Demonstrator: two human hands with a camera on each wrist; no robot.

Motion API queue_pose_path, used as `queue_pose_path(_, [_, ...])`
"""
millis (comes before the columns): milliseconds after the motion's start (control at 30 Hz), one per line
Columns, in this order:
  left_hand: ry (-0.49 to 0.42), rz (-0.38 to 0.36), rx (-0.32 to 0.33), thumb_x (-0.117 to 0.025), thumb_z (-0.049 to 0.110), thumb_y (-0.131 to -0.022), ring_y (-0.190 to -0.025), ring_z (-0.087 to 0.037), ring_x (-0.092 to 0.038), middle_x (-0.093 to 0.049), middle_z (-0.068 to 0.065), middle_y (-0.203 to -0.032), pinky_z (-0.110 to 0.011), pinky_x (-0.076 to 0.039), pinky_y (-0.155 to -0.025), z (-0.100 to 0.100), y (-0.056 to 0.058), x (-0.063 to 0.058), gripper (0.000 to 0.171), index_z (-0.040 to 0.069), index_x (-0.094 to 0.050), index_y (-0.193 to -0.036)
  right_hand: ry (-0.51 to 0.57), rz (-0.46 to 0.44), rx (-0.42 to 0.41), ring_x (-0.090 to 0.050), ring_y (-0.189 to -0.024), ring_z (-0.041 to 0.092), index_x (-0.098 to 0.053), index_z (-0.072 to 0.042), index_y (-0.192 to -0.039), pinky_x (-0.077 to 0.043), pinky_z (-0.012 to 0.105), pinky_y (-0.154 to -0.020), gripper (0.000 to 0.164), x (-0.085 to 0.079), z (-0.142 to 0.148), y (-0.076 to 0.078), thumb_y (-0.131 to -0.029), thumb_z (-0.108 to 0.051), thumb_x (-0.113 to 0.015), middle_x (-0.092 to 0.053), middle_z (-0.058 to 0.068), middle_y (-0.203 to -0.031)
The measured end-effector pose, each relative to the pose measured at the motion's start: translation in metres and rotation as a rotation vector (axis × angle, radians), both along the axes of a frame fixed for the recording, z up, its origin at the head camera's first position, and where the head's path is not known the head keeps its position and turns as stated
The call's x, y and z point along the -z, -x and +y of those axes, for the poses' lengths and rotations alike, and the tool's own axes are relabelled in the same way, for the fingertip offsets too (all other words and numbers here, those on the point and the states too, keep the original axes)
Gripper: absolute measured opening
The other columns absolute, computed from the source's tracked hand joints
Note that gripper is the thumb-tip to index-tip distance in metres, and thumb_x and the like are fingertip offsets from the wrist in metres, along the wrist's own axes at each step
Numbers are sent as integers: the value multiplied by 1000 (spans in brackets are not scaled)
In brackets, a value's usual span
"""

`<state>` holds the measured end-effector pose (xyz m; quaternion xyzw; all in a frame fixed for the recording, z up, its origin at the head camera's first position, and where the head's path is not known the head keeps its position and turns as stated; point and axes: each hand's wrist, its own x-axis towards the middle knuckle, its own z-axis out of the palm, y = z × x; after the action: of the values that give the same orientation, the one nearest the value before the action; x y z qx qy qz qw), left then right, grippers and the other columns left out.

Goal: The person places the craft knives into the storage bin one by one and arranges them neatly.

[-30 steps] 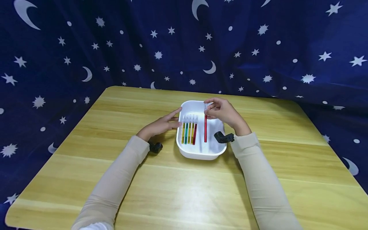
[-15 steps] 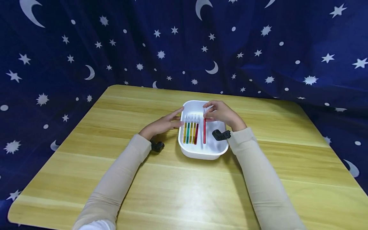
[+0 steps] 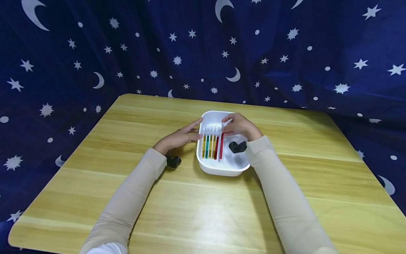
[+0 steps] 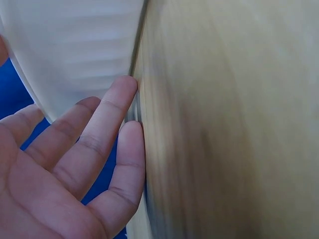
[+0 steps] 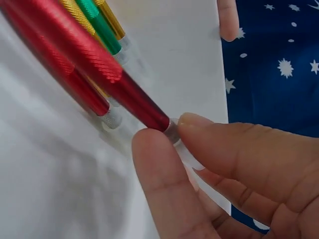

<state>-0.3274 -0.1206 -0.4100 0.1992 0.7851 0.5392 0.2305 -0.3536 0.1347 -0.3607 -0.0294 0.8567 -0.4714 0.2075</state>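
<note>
My right hand [image 3: 239, 126] pinches a red craft knife [image 3: 221, 148] by its clear-capped end between thumb and finger. In the right wrist view the held knife's knurled handle and silver collar show close up. It sits just right of a row of similar knives in a white tray [image 3: 226, 173]: several yellow ones [image 3: 210, 147], a green one [image 3: 207, 147] and another red one [image 3: 216, 148], all with clear caps at the far end. My left hand [image 3: 177, 139] has its fingers extended and touches the tray's left side. Its fingers lie along the ribbed outer wall in the left wrist view.
The tray stands on a wooden table [image 3: 152, 215] near its far side. A dark blue curtain [image 3: 142, 53] with moons and stars hangs behind. Black wrist cameras jut from both sleeves, the right camera [image 3: 237, 147] over the tray.
My right hand has moved left with the red craft knife, bringing it beside the row and lower in the tray. The left hand has stayed at the tray's side.
</note>
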Motion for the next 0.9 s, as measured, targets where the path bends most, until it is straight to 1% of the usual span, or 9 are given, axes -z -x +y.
queue_pose_path(100, [-12, -3, 9, -55, 32, -102, -129, -30, -54, -38, -13, -155, -52, -34, -111, 0, 0, 0, 73, 35, -11, -161, -9, -16, -2, -65, -92, 27, -52, 6, -131, -53, 40, -93, 42, 2, -1, 1, -92, 2, -66, -57, 18, -108])
queue_pose_path(200, [-31, -10, 15, -55, 30, -103, -130, -32, -53, -37, -15, -154, -51, -34, -112, 0, 0, 1, 73, 34, -11, -161, -12, -25, -3, -65, -88, 23, -51, 7, -130, -54, 38, -91, 41, 5, -3, 2, -92, 2, -66, -58, 17, -107])
queue_pose_path(400, [-35, -9, 9, -55, 29, -103, -129, -33, -53, -37, -17, -154, -50, -36, -111, 0, 0, 2, 73, 33, -11, -161, -56, -7, 1, -63, -76, 17, -53, 7, -129, -56, 29, -76, 41, 7, -6, 3, -90, 4, -67, -61, 15, -100])
queue_pose_path(500, [-30, -8, 6, -55, 29, -103, -129, -32, -54, -37, -16, -154, -51, -35, -111, 0, 0, 1, 73, 33, -11, -161, -73, -18, 11, -63, -73, 16, -54, 7, -128, -55, 26, -71, 40, 7, -7, 4, -90, 4, -67, -61, 15, -100])
queue_pose_path(767, [-14, -10, 8, -55, 32, -103, -127, -30, -55, -38, -15, -154, -52, -34, -111, 1, 1, 1, 73, 36, -10, -160, -83, -90, 44, -63, -70, 14, -51, 8, -130, -55, 24, -70, 42, 8, -10, 9, -91, 6, -66, -60, 18, -103])
queue_pose_path(900, [-17, -5, 7, -55, 30, -103, -127, -30, -55, -40, -15, -153, -52, -34, -112, 1, 0, 1, 73, 35, -10, -161, -79, -113, 58, -62, -68, 13, -52, 7, -130, -55, 23, -70, 41, 10, -11, 11, -91, 6, -66, -59, 16, -101])
